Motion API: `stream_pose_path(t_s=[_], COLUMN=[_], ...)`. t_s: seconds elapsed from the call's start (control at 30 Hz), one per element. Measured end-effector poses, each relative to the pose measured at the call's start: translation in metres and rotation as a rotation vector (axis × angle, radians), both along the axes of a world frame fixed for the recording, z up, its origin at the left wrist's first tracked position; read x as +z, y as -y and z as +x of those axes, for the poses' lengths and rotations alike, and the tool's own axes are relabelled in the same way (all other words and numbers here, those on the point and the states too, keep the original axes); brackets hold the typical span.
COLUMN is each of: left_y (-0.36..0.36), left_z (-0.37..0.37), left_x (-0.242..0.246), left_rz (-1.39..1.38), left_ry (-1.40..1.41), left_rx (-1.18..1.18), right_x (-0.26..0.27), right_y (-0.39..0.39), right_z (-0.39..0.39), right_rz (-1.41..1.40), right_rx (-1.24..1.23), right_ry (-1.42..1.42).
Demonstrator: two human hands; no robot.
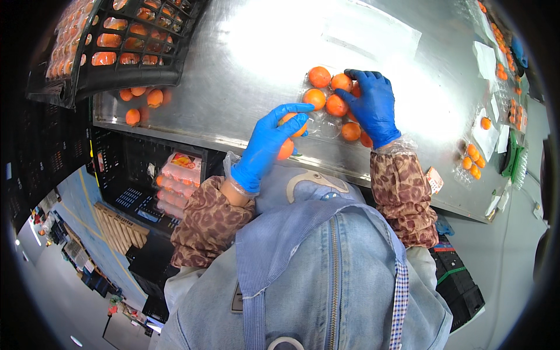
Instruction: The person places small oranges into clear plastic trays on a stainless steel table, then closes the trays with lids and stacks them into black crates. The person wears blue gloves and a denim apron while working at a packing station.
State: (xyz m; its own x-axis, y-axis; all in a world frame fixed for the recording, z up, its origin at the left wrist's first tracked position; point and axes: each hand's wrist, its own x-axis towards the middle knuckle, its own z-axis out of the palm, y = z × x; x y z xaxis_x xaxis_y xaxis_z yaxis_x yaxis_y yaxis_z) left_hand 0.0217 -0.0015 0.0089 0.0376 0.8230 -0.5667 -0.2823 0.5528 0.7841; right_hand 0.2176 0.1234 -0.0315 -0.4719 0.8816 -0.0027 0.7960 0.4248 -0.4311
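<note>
My left hand (271, 140), in a blue glove, holds two orange round fruits, likely persimmons, one above the other; the upper fruit (294, 124) lies between thumb and fingers. In a blue glove too, my right hand (372, 107) rests its fingertips on an orange fruit (341, 82) at the far side of a clear plastic tray (328, 124). Several fruits sit in and around this tray, among them one at its left (314, 99) and one in the middle (337, 105). Part of the tray's near left shows bare plastic. Fruits under my right palm are partly hidden.
A black plastic crate (131, 76) of packed fruit stands tilted at the upper left, with loose fruits (155, 98) beside it. Below the steel table's edge, another crate holds stacked fruit packs (181, 179). Loose fruits (472, 152), papers and a green brush (512, 155) lie at the right.
</note>
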Motion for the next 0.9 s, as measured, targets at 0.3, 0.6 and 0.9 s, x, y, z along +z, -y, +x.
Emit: stream_pose_path(t_s=[0.3,0.6,0.9], left_y=[0.0,-0.001,0.005], left_z=[0.0,0.01,0.013], left_x=[-0.001,0.004,0.007], left_rz=[0.015,-0.117,-0.02], left_ry=[0.078,0.264,0.308], left_rx=[-0.027,-0.132,-0.186], right_x=[0.017,-0.004,0.023], right_y=[0.046,0.097,0.097], right_z=[0.045,0.05,0.039], right_rz=[0.085,0.128,-0.023], right_rx=[-0.011,0.031,-0.023], right_ry=[-0.175,0.152,-0.189])
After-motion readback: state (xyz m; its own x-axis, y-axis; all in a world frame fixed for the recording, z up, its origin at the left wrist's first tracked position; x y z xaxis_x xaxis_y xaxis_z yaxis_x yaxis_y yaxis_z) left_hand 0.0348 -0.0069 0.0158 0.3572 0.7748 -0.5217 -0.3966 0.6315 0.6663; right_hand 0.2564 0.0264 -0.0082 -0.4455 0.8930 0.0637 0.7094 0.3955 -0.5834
